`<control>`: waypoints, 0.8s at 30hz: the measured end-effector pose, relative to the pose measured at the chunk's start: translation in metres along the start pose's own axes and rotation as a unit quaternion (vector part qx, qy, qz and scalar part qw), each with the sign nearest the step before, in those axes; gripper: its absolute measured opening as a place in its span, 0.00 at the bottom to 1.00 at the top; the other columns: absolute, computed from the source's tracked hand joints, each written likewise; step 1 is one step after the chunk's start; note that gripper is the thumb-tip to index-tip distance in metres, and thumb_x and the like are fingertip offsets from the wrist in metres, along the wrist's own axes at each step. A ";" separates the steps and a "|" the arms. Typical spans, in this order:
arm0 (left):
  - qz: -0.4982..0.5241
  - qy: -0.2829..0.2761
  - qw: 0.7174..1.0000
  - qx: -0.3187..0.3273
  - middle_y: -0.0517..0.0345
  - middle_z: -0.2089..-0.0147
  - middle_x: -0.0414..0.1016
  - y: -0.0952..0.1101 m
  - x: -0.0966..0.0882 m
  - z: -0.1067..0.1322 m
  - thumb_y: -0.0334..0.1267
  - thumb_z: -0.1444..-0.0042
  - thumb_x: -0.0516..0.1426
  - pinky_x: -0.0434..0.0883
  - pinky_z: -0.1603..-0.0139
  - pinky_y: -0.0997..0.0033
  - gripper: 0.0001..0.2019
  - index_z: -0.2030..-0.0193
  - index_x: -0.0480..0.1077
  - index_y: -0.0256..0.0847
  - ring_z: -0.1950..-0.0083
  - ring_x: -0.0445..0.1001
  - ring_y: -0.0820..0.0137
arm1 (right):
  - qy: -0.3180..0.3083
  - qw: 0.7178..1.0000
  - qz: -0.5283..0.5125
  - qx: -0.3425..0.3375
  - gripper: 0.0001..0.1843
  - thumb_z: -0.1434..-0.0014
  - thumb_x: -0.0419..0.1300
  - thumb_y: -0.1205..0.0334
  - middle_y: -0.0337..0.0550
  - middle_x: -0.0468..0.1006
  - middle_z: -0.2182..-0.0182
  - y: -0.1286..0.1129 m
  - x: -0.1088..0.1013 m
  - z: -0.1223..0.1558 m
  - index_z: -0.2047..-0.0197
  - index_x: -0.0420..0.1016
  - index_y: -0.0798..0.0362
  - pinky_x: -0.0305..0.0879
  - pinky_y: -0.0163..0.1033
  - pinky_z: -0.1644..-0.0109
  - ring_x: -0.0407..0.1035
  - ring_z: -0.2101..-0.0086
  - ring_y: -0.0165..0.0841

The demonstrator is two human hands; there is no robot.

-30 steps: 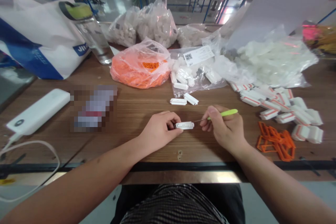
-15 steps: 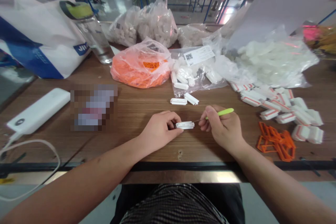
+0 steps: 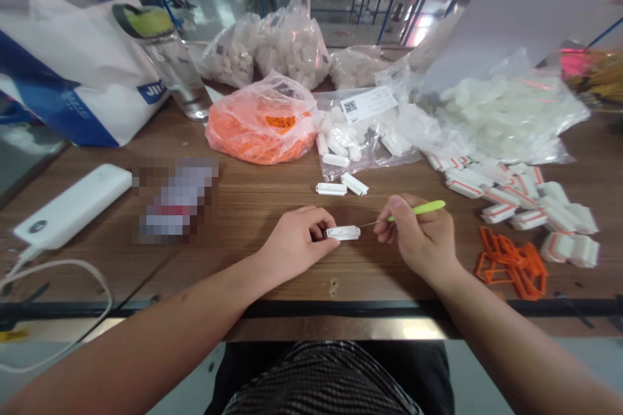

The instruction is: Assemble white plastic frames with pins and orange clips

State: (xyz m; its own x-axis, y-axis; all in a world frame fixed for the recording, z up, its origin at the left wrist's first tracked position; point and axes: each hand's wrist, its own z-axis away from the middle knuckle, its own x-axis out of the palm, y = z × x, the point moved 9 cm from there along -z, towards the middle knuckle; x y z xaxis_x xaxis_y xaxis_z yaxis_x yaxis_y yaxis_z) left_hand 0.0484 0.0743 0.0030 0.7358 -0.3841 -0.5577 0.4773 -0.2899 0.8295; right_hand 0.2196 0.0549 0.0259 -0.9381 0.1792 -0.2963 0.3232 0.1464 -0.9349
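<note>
My left hand (image 3: 302, 240) pinches one end of a small white plastic part (image 3: 344, 233) with a row of dark marks along its face, low over the wooden table. In my right hand (image 3: 422, 233) is a thin pick-like tool with a lime-green handle (image 3: 429, 207). Its fine metal tip points left toward the right end of the white part; whether it touches cannot be made out. Just beyond lie two more white parts, one level (image 3: 331, 189) and one slanted (image 3: 355, 184). Loose orange frames (image 3: 513, 262) rest to the right of my right hand.
Several white parts with orange edging (image 3: 518, 194) are heaped at right. Behind stand an orange-filled bag (image 3: 263, 126), a clear bag of white parts (image 3: 341, 139) and a pale-filled bag (image 3: 511, 104). At left are a bottle (image 3: 172, 68), a white power bank (image 3: 73, 201) and its cable (image 3: 92, 266).
My right hand has shifted slightly to the right with the green-handled tool, drawing its tip back a little from the white part. My left hand holds still.
</note>
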 end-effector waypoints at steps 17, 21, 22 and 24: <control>-0.008 0.003 1.000 0.005 0.62 0.69 0.72 0.000 0.000 0.000 0.31 0.50 0.63 0.68 0.67 0.73 0.04 0.66 0.72 0.40 0.72 0.69 0.76 | -0.060 0.992 0.105 -0.044 0.22 0.33 0.50 0.52 0.39 0.74 0.81 -0.010 0.013 0.002 0.75 0.70 0.53 0.67 0.31 0.78 0.70 0.81 0.27; -0.005 0.000 1.000 -0.004 0.63 0.69 0.71 0.001 0.000 0.000 0.31 0.50 0.63 0.67 0.68 0.74 0.04 0.66 0.72 0.39 0.72 0.69 0.76 | -0.069 0.987 0.125 -0.073 0.20 0.33 0.50 0.55 0.39 0.75 0.81 -0.016 0.016 0.006 0.75 0.70 0.53 0.67 0.32 0.75 0.71 0.80 0.27; -0.003 0.000 1.000 -0.005 0.63 0.69 0.71 0.001 0.000 0.000 0.31 0.50 0.63 0.67 0.68 0.74 0.04 0.66 0.72 0.39 0.72 0.69 0.76 | -0.063 0.989 0.114 -0.070 0.21 0.33 0.50 0.55 0.38 0.74 0.81 -0.015 0.014 0.006 0.75 0.70 0.53 0.67 0.32 0.76 0.70 0.81 0.27; 0.000 -0.002 1.000 -0.005 0.62 0.69 0.72 0.002 0.000 0.000 0.31 0.50 0.63 0.67 0.68 0.74 0.04 0.66 0.73 0.39 0.72 0.69 0.76 | -0.052 0.993 0.088 -0.060 0.21 0.33 0.50 0.55 0.38 0.74 0.81 -0.014 0.012 0.006 0.75 0.70 0.53 0.66 0.31 0.77 0.70 0.82 0.26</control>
State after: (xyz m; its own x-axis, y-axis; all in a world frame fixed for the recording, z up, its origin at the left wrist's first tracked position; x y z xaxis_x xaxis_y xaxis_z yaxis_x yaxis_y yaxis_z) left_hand 0.0495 0.0739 0.0041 0.7334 -0.3876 -0.5585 0.4825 -0.2819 0.8293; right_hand 0.2029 0.0494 0.0341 -0.8715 0.1123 -0.4773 0.4899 0.2386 -0.8385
